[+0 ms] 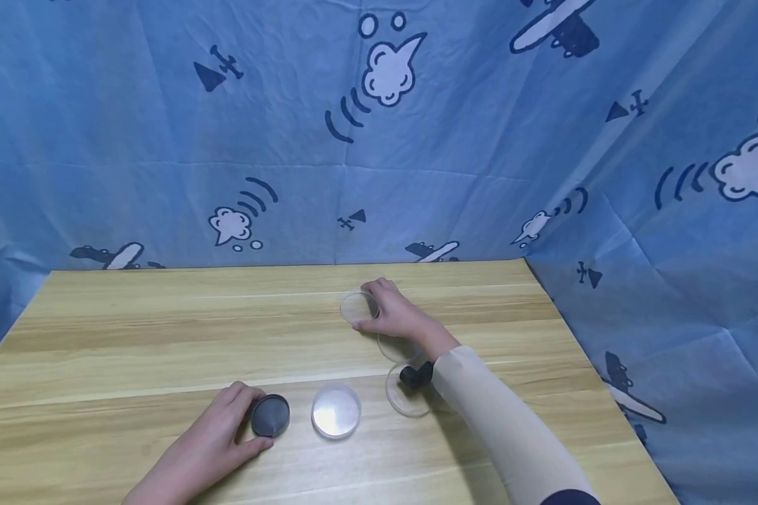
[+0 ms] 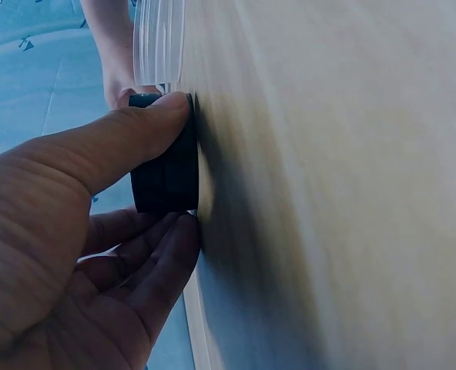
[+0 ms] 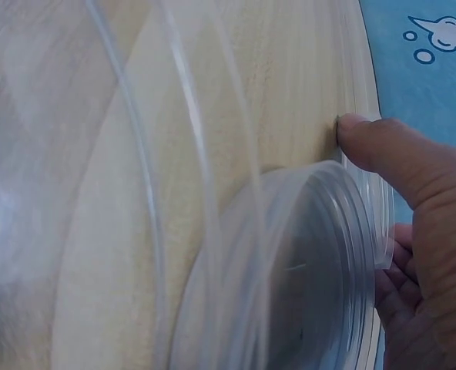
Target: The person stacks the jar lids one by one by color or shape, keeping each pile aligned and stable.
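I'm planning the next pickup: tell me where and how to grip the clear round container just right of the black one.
Grip the clear round container by its side wall, probably best from above, pinching near and far edges. It lies flat on the table, round face up, with the black container to its left and another clear container to its right.

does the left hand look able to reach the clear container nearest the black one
Probably yes: only bare tabletop separates that clear container from the black round container, though the left hand, gripping the black one, would likely have to let go first.
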The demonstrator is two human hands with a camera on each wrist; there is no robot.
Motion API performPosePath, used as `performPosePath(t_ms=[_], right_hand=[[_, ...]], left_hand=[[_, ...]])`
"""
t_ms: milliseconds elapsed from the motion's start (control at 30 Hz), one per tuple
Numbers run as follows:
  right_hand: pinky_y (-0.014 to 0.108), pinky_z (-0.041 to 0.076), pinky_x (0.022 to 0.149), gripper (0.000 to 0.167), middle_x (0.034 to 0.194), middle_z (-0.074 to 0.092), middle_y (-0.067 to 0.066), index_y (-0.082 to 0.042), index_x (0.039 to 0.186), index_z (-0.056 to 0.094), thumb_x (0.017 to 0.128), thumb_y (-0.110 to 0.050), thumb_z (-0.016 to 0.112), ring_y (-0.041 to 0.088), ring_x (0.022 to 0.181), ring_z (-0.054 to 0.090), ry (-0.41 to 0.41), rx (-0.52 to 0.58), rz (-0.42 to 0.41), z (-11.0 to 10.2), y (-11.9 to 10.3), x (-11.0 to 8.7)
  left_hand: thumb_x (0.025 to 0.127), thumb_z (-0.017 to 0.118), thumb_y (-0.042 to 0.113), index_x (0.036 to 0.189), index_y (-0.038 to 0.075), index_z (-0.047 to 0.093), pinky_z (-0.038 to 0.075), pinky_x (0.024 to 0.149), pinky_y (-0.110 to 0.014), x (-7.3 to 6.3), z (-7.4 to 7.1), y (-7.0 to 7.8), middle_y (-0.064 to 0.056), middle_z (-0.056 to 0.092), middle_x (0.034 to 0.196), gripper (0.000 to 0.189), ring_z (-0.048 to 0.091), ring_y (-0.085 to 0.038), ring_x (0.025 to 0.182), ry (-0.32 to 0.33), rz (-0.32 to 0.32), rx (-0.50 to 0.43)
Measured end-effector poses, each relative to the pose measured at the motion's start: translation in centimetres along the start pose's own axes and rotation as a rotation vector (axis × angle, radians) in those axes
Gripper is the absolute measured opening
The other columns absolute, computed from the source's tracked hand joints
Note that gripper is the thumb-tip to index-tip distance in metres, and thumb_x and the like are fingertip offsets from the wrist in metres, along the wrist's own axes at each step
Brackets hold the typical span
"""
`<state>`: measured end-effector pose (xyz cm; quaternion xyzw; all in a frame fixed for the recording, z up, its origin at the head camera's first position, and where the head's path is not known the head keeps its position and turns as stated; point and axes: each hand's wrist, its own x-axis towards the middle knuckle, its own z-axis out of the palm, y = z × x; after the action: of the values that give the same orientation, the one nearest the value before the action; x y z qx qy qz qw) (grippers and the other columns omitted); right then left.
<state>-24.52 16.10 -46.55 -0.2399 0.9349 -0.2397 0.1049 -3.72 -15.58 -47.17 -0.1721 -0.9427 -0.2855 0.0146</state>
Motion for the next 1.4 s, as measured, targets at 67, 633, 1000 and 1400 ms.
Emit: performPosePath(t_ms=[67, 633, 1000, 1400], right_hand=[[0.046, 0.044, 0.120, 0.083, 0.145, 0.052, 0.020, 0.003, 0.149, 0.047, 0.087, -0.037, 0.084, 0.032, 0.135, 0.051, 0.003, 0.004, 0.001, 0.0, 0.0, 0.0], [0.046, 0.045, 0.117, 0.080, 0.141, 0.054, 0.019, 0.002, 0.147, 0.049, 0.086, -0.036, 0.085, 0.031, 0.131, 0.053, 0.019, 0.004, -0.003, 0.0, 0.2, 0.0], [0.047, 0.046, 0.117, 0.081, 0.139, 0.055, 0.020, 0.004, 0.146, 0.050, 0.085, -0.037, 0.086, 0.032, 0.130, 0.054, 0.027, 0.024, -0.005, -0.1, -0.3, -0.3], [0.048, 0.046, 0.117, 0.081, 0.140, 0.056, 0.020, 0.004, 0.146, 0.051, 0.084, -0.037, 0.085, 0.032, 0.131, 0.054, 0.024, 0.026, -0.066, -0.5, -0.7, -1.6]], left_hand=[[0.078, 0.093, 0.030, 0.118, 0.019, 0.066, 0.054, 0.088, -0.030, 0.0, 0.0, 0.0, 0.014, 0.057, 0.106, 0.050, 0.056, -0.003, 0.098, 0.004, 0.000, 0.002], [0.077, 0.093, 0.029, 0.118, 0.018, 0.066, 0.055, 0.089, -0.031, 0.2, 0.0, 0.1, 0.012, 0.058, 0.107, 0.050, 0.057, -0.003, 0.098, -0.011, -0.019, 0.012], [0.077, 0.093, 0.028, 0.118, 0.016, 0.067, 0.055, 0.089, -0.032, 0.2, 0.0, 0.1, 0.011, 0.059, 0.107, 0.050, 0.057, -0.004, 0.098, -0.015, -0.027, 0.014], [0.077, 0.093, 0.027, 0.118, 0.016, 0.067, 0.055, 0.087, -0.031, 0.1, 0.0, 0.1, 0.012, 0.059, 0.106, 0.050, 0.056, -0.003, 0.096, 0.007, -0.008, 0.015]])
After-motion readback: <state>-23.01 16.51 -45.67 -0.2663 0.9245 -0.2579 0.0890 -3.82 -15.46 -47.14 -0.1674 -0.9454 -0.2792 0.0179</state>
